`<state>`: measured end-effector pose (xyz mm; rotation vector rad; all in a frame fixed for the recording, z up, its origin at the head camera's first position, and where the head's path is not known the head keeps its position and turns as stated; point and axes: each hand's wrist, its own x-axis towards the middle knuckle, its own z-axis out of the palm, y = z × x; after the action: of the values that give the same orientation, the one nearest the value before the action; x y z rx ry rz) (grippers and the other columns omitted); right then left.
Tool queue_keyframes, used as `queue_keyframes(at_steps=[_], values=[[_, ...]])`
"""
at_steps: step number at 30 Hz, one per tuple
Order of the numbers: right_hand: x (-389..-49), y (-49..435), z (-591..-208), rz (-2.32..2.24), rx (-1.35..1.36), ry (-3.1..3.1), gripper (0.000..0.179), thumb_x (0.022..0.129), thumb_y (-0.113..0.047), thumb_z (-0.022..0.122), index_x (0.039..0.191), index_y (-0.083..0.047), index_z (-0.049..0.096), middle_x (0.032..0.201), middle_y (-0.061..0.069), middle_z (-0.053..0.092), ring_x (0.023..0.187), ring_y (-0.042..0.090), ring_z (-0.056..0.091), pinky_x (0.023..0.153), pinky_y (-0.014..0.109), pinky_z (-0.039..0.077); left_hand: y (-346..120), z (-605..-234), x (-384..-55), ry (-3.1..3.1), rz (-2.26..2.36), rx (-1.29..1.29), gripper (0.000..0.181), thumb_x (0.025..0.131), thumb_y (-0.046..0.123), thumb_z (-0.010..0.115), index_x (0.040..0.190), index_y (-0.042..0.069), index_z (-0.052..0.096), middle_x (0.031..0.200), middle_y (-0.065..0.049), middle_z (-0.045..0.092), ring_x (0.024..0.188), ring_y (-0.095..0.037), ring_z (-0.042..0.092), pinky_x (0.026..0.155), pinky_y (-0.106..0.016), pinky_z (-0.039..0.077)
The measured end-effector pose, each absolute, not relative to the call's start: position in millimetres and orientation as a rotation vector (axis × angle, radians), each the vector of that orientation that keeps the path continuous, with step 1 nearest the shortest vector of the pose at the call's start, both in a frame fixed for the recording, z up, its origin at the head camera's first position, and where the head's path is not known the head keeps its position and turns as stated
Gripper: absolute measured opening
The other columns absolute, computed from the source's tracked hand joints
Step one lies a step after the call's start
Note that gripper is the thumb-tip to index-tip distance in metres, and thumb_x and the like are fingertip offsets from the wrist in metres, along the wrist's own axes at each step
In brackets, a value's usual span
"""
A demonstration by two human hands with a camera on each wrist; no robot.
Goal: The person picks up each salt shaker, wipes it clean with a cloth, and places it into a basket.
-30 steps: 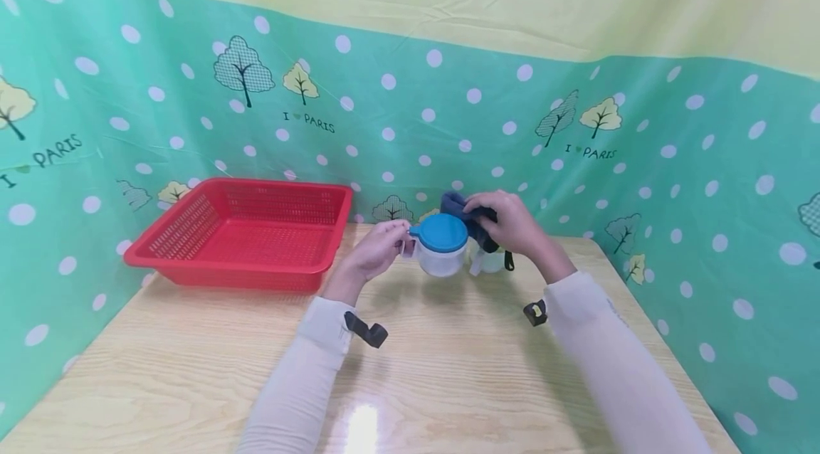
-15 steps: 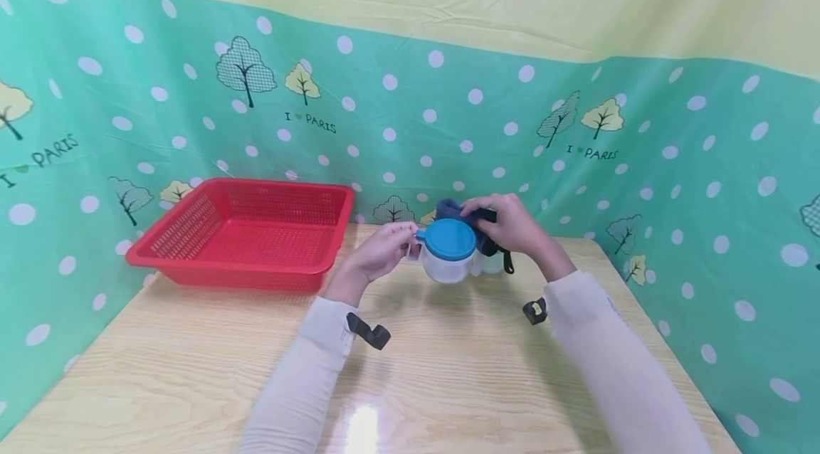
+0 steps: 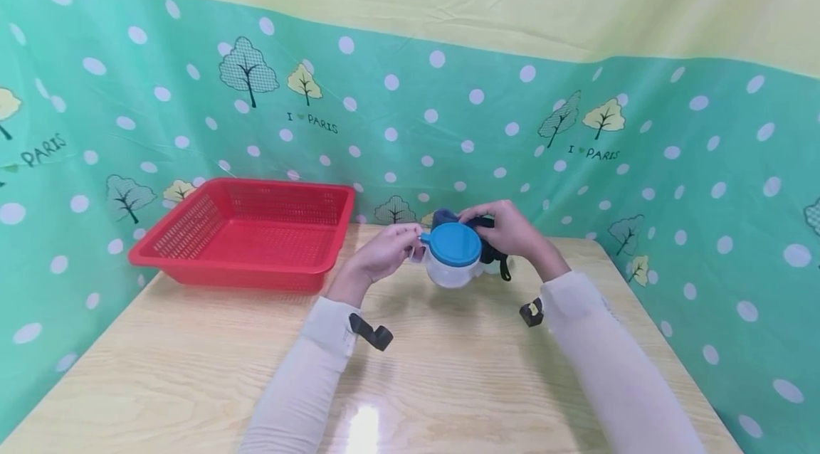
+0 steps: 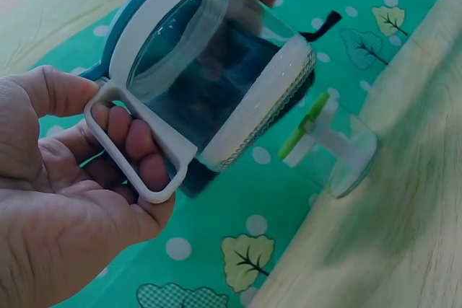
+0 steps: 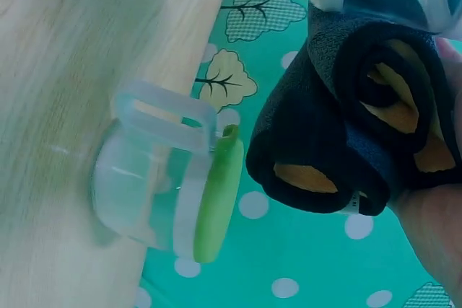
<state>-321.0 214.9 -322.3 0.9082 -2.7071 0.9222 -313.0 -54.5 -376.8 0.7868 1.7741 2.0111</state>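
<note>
My left hand grips the white handle of a clear storage jar, fingers curled through its loop. The jar has a blue lid and is held up over the table, tilted in the left wrist view. In my right hand is a folded dark navy cloth with tan inner layers, held against the far side of the jar; it shows through the clear wall. Below and behind stands a smaller clear jar with a green lid, mostly hidden in the head view.
A red plastic basket with slotted walls sits at the back left of the wooden table. Green and yellow printed curtain hangs close behind the table and along both sides. A black loop dangles by the cloth.
My left hand has shifted the blue-lidded jar slightly right and down. My right hand and the cloth have lowered a little, and the jar now covers more of the green-lidded one.
</note>
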Motion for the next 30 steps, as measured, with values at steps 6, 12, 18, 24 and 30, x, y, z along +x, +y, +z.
queue_keyframes(at_steps=[6, 12, 18, 24, 30], values=[[-319.0, 213.9, -308.8, 0.913, 0.957, -2.62, 0.024, 0.091, 0.008, 0.067, 0.101, -0.01, 0.079, 0.119, 0.011, 0.073, 0.121, 0.034, 0.065, 0.104, 0.052, 0.048, -55.0, -381.4, -314.9, 1.778, 2.019, 0.751, 0.026, 0.099, 0.002, 0.04, 0.076, 0.006, 0.051, 0.081, -0.006, 0.051, 0.087, -0.022, 0.046, 0.086, -0.033, 0.036], [-313.7, 214.3, -297.8, 0.849, 0.993, -2.593, 0.024, 0.091, 0.008, 0.069, 0.103, -0.01, 0.079, 0.121, 0.012, 0.073, 0.12, 0.034, 0.065, 0.102, 0.051, 0.05, -56.0, -387.2, -320.0, 1.791, 2.042, 0.711, 0.024, 0.099, 0.002, 0.041, 0.077, 0.005, 0.05, 0.08, -0.007, 0.049, 0.087, -0.022, 0.046, 0.086, -0.034, 0.037], [-307.9, 219.4, -298.0, 0.826, 1.02, -2.557, 0.022, 0.09, 0.006, 0.07, 0.103, -0.009, 0.079, 0.122, 0.013, 0.072, 0.121, 0.036, 0.064, 0.103, 0.052, 0.049, -55.9, -389.0, -323.1, 1.777, 2.078, 0.68, 0.023, 0.097, 0.0, 0.042, 0.076, 0.003, 0.049, 0.08, -0.007, 0.048, 0.085, -0.022, 0.047, 0.086, -0.033, 0.038], [-305.0, 227.4, -300.6, 0.835, 0.956, -2.542, 0.022, 0.09, 0.005, 0.071, 0.104, -0.009, 0.079, 0.123, 0.012, 0.072, 0.124, 0.037, 0.062, 0.103, 0.054, 0.048, -56.8, -388.9, -325.5, 1.773, 2.199, 0.594, 0.021, 0.092, -0.002, 0.041, 0.073, 0.003, 0.048, 0.084, -0.008, 0.046, 0.083, -0.023, 0.046, 0.081, -0.032, 0.039], [-300.9, 230.3, -304.1, 0.868, 0.869, -2.549, 0.024, 0.09, 0.005, 0.07, 0.107, -0.01, 0.079, 0.125, 0.011, 0.071, 0.124, 0.037, 0.062, 0.1, 0.053, 0.049, -55.8, -390.2, -327.3, 1.767, 2.332, 0.481, 0.023, 0.093, -0.001, 0.041, 0.072, 0.004, 0.047, 0.087, -0.007, 0.045, 0.091, -0.022, 0.043, 0.085, -0.033, 0.036]])
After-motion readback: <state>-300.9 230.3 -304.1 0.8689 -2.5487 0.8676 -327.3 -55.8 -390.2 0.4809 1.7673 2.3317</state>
